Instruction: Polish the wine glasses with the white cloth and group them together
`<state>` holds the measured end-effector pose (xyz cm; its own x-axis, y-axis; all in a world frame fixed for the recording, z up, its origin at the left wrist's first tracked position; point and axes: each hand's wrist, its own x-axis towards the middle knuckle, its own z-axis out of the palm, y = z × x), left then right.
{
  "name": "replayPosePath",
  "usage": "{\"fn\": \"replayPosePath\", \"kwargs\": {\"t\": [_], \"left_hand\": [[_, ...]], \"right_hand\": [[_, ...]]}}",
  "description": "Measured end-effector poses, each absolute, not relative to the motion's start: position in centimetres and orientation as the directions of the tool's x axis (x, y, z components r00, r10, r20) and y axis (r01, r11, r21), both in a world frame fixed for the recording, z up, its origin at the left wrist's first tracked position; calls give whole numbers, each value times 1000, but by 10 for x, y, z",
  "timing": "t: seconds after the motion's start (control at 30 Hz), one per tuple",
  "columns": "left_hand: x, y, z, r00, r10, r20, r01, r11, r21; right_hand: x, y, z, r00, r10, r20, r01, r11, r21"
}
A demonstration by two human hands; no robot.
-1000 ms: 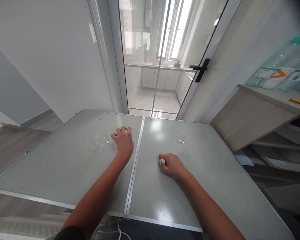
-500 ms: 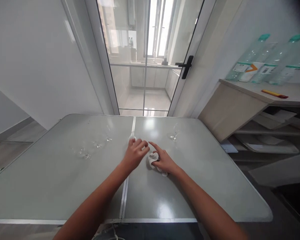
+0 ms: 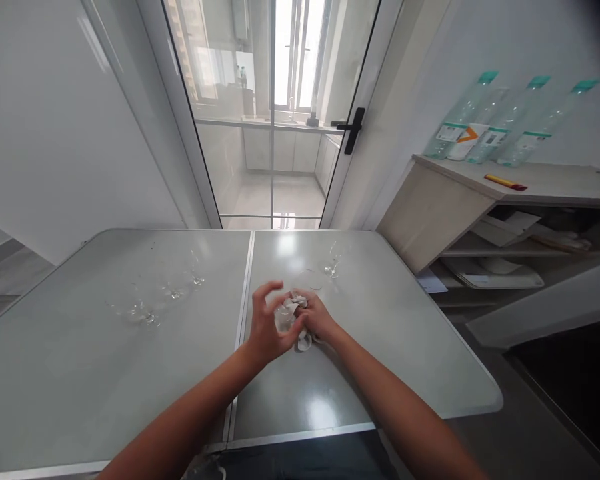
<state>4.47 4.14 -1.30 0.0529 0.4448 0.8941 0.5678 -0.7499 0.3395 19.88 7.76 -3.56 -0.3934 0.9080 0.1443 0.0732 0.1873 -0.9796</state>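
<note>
My right hand is closed around a crumpled white cloth, low over the table's right half. Just left of it is my left hand, its thumb and fingers spread in a wide curve. Between the hands shows a clear, glassy shape; its outline is faint, and I cannot tell whether the left hand touches it. A thin clear curved edge shows just beyond the cloth. A clear glass stands farther back on the right.
Several clear glasses are on the left half of the grey-green table. A metal seam divides the tabletop. At right, a wooden shelf unit bears plastic bottles and a yellow-red stick. A glass door is behind.
The view has turned to the right. My left hand has come closer to the cloth, its curled fingers now spread. My right hand has closed further around the cloth.
</note>
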Motion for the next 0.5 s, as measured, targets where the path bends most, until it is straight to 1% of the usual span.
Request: {"fn": "replayPosePath", "kwargs": {"t": [0.03, 0.07, 0.1, 0.17, 0.23, 0.3, 0.37, 0.43, 0.5], "left_hand": [[44, 44, -15, 11, 577, 816, 510, -705, 492], [44, 47, -18, 16, 688, 725, 444, -655, 611], [44, 51, -21, 48, 772, 634, 381, -601, 703], [44, 57, -28, 138, 861, 490, 265, -509, 819], [43, 62, -35, 163, 892, 422, 168, -446, 879], [42, 66, -38, 83, 912, 403, 83, -409, 909], [39, 70, -39, -38, 921, 388, 5, -389, 921], [33, 74, -39, -140, 917, 374, -9, -379, 925], [27, 77, -39, -192, 903, 384, 69, -378, 923]], "right_hand": [[199, 78, -36, -408, 902, 143, 34, 171, -985], [199, 78, -36, -426, 894, 136, 10, 155, -988], [198, 78, -36, -445, 886, 127, 9, 147, -989], [197, 76, -34, -469, 877, 104, 56, 147, -988], [197, 75, -32, -488, 868, 89, 102, 159, -982], [200, 75, -29, -474, 875, 96, 112, 169, -979], [205, 77, -27, -423, 900, 109, 107, 169, -980], [212, 82, -28, -299, 948, 112, 131, 157, -979], [220, 89, -31, -121, 987, 109, 188, 130, -973]]}}
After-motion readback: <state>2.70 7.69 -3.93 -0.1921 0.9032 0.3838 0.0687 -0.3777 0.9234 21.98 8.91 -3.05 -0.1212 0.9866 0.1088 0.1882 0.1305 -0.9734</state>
